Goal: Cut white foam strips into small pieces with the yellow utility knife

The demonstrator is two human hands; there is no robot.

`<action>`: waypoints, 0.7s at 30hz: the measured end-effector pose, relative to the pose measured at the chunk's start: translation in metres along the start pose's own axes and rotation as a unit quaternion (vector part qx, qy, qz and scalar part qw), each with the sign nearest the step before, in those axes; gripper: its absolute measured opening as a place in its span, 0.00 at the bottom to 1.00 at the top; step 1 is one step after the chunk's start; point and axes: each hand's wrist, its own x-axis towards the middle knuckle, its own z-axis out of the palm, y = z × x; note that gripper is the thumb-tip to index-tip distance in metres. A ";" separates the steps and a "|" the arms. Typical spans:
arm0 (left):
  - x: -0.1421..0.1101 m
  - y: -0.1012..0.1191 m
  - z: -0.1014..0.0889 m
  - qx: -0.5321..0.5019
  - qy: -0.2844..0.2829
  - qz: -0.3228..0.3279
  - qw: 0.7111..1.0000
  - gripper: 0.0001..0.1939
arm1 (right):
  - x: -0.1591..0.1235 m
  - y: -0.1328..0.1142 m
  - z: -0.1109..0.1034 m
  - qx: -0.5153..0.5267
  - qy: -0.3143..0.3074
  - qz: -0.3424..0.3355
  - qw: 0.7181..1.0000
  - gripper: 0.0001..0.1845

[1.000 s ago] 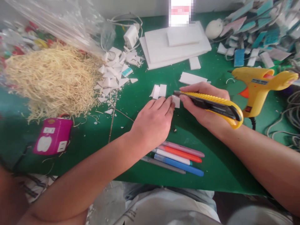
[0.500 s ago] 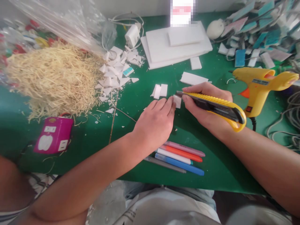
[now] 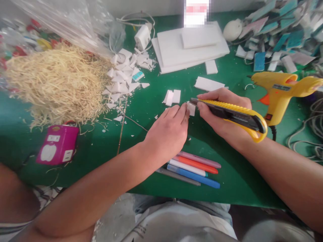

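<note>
Evidently, straw point(image 3: 60, 84) and white offcuts point(image 3: 123, 75) litter the green tabletop point(image 3: 227, 183).

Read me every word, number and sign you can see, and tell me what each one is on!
No words or numbers are clear enough to quote.
Yellow glue gun: grey label, too blurred.
Purple box: gold badge, too small; its white apple shape is a picture.
Pink pen: dark print, too small.
White shirt: print, too blurred.
Bright panel: pink marks, blurred into squares.
</note>
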 end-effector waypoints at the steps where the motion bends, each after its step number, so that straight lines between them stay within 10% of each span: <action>1: 0.000 0.000 0.000 -0.002 -0.001 0.000 1.000 0.27 | 0.000 0.000 0.000 0.000 0.001 0.002 1.000 0.06; 21: 0.002 0.001 -0.002 -0.008 -0.022 -0.005 1.000 0.28 | 0.002 -0.027 -0.014 -0.032 -0.021 0.022 0.999 0.00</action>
